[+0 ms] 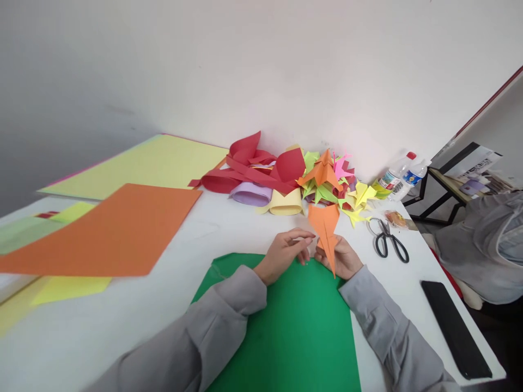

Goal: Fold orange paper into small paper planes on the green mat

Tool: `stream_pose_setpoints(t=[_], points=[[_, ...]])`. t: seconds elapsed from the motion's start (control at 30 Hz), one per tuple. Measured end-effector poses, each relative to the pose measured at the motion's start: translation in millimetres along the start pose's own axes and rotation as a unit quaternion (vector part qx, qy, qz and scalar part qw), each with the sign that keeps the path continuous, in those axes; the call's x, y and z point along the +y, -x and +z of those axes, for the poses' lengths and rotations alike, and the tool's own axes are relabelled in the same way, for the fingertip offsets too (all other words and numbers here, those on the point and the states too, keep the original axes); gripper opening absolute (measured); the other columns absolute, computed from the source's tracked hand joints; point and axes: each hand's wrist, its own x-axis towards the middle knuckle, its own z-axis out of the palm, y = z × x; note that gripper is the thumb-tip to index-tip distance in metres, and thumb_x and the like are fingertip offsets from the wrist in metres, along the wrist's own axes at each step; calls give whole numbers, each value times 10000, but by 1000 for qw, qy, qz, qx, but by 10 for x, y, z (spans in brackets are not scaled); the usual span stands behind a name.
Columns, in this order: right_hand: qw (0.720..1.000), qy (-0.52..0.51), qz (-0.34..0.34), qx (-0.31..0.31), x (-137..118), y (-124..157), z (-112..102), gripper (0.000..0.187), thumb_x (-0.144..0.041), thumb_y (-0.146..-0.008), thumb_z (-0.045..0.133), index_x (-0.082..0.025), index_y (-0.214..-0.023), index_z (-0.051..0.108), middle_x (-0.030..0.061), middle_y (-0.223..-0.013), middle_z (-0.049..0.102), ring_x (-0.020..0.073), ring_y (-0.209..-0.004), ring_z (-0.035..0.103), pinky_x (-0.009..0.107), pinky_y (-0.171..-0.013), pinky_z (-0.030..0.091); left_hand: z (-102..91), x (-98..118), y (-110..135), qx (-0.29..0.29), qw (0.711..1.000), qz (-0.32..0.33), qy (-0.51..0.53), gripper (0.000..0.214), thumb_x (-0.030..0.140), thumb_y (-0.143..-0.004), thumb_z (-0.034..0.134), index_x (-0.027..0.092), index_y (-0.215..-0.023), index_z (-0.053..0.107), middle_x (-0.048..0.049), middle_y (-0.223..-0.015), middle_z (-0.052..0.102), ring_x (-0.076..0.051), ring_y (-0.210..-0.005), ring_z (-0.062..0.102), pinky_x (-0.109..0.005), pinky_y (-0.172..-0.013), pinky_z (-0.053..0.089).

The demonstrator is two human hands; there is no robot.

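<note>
My right hand (343,259) grips a folded orange origami paper (326,231). The piece is wide at the top and narrows to a point at the bottom. Just left of it is my left hand (286,251), its fingers loosely bent and slightly apart, with nothing visible in them. Its fingertips come close to the folded paper but look apart from it. Both hands are above the far end of a green sheet (281,337) on the white table. Behind the orange piece lies a pile of folded paper figures (322,174) in orange, green, yellow and pink.
Red paper strips (261,169) lie near the wall. Scissors (388,242), a small wrapped item (396,219), two bottles (402,174) and a black phone (455,329) are on the right. An orange sheet (110,234) and a large yellow sheet (134,169) cover the left side. A person in grey (482,239) is at far right.
</note>
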Motion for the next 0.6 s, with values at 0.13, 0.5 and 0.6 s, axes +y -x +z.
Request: stream_pose_setpoints(t=[0.13,0.5,0.6], points=[[998,23,50,-36,81,29,19,250,-224,-653,790,-119,-863,701,49,-724,703,151,-654,639,245,-582,512,-4,-4,-15,-29,992,-62,101,284,391,-693,706,125,-750,627,-13,-587,591,-108,-505,544,-230,-461,426],[992,1,112,-63,115,57,92,252,-193,-665,789,-92,-884,717,106,-852,724,155,-739,667,196,-542,514,-34,34,24,-63,975,-107,186,143,203,-627,726,128,-698,627,-7,-587,589,-86,-489,477,-222,-457,389],[991,4,116,-64,122,58,77,247,-183,-673,787,-97,-894,717,96,-840,727,132,-695,661,191,-551,517,-36,66,34,-67,971,-112,202,169,195,-604,750,128,-707,635,-15,-618,603,-89,-506,484,-225,-464,401]])
